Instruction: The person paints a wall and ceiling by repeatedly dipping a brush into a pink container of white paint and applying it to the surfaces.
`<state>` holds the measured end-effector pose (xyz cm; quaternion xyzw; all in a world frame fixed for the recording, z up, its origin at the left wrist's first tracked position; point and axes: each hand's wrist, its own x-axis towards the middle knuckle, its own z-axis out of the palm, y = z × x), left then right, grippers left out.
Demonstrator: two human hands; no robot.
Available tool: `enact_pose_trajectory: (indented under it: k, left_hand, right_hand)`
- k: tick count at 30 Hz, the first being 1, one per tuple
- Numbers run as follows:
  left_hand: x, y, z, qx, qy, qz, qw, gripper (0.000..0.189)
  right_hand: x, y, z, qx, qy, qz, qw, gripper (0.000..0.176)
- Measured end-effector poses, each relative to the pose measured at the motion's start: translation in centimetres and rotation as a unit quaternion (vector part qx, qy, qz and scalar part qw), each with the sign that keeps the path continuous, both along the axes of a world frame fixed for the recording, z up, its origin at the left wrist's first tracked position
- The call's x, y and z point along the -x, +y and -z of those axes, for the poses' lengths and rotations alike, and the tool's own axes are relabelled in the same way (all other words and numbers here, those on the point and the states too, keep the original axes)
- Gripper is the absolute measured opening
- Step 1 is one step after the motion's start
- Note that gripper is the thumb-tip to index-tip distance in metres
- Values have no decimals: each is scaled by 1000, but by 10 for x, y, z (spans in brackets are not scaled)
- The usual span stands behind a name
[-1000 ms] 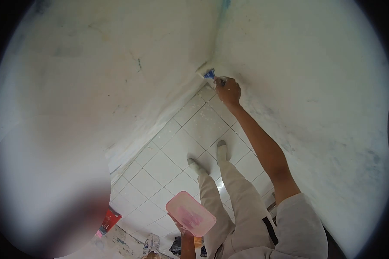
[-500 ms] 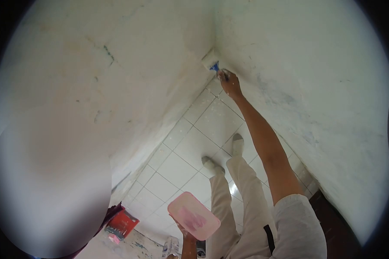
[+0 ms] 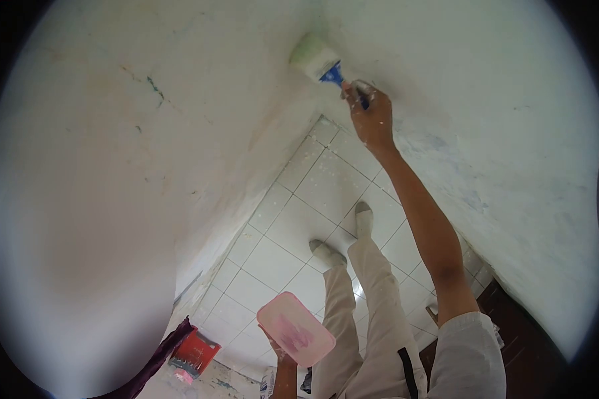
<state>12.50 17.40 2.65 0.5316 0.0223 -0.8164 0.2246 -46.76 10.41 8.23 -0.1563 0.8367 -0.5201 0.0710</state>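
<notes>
One arm outstretched, the right hand clasps a brush; the left hand, low, grasps a pink container.

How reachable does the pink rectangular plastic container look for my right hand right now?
Probably yes, if it draws back: your right hand is occupied by the blue-handled, pale-bristled paintbrush, but your left hand holds the container, and nothing visible stands between the two hands.

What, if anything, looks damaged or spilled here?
Dark, crack-like marks break the pale left wall. White specks dot the floor near the corner, perhaps splashed paint; the right hand, holding the brush, is flecked too. Nothing else stands out.
</notes>
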Motion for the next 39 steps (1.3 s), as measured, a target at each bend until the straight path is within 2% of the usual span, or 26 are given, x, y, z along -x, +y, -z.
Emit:
enact_pose_trajectory:
  k: [1, 4, 6, 8, 9, 11, 12, 14, 15, 17, 20, 22, 23, 25, 28, 29, 30, 32, 33, 34, 36, 38, 39]
  left_hand:
    - [-3, -2, -3, -10, 0, -4, 1000, 86]
    - [28, -13, -27, 24, 22, 40, 999, 82]
    - [72, -21, -62, 17, 41, 46, 998, 80]
    - [89, -25, -70, 10, 63, 51, 997, 79]
    - [90, -26, -71, 5, 53, 36, 998, 78]
    - [79, -27, -64, -4, 36, 20, 999, 76]
    - [65, -28, -53, 2, 31, 34, 999, 76]
    - [61, -24, -52, 6, 30, 47, 998, 76]
    - [71, -23, -55, 27, 43, 53, 997, 75]
    - [81, -23, -57, 49, 60, 61, 995, 75]
    - [93, -26, -59, 4, 84, 21, 996, 74]
    - [106, -27, -65, 5, 89, 40, 995, 73]
    - [104, -27, -58, 7, 89, 39, 995, 73]
    - [95, -26, -46, 24, 95, 58, 993, 72]
    - [90, -22, -36, 42, 101, 57, 992, 72]
    - [88, -21, -35, 44, 99, 57, 993, 72]
    - [87, -20, -33, 25, 100, 32, 994, 72]
    - [82, -20, -33, 5, 95, 8, 995, 73]
    - [79, -19, -32, 12, 89, 15, 996, 73]
    - [76, -17, -31, 20, 82, 23, 996, 73]
    - [66, -16, -25, 21, 70, 20, 997, 73]
    - [70, -11, -23, 15, 66, 18, 998, 73]
    - [77, -11, -28, 9, 43, 4, 999, 73]
  right_hand:
    - [1, -1, 6, 73, -22, -12, 997, 30]
    - [7, -15, 74, 106, -70, -45, 991, 28]
    - [2, -19, 125, 66, -97, -69, 991, 30]
    - [1, -23, 182, -88, -114, -88, 986, 35]
    - [2, -21, 213, -87, -118, -89, 985, 35]
    - [2, -14, 260, -252, -116, -72, 958, 43]
    - [0, -12, 260, -255, -122, -73, 956, 43]
    - [5, -15, 240, -362, -174, -63, 913, 48]
    - [6, -21, 242, -328, -135, -33, 934, 46]
    - [9, -28, 184, -305, -132, -15, 943, 44]
    - [0, -19, 105, -271, -88, 45, 958, 38]
    - [-4, -3, 67, -84, -73, 26, 993, 33]
    - [0, -3, 64, -82, -73, 25, 994, 33]
    - [-2, -2, 70, 112, -38, -17, 993, 33]
    - [1, -29, 121, 119, -81, -38, 989, 35]
    - [4, -35, 158, 75, -122, -57, 988, 34]
    - [4, -38, 188, 78, -124, -57, 988, 34]
    - [0, -37, 237, -25, -70, -43, 996, 33]
    - [-1, -31, 255, -99, -127, -55, 985, 33]
    - [-3, -26, 270, -97, -131, -57, 985, 33]
    - [-1, -18, 298, -292, -121, -77, 945, 37]
    - [15, -15, 317, -322, -146, -95, 931, 41]
    - [20, -17, 316, -341, -105, -116, 927, 43]
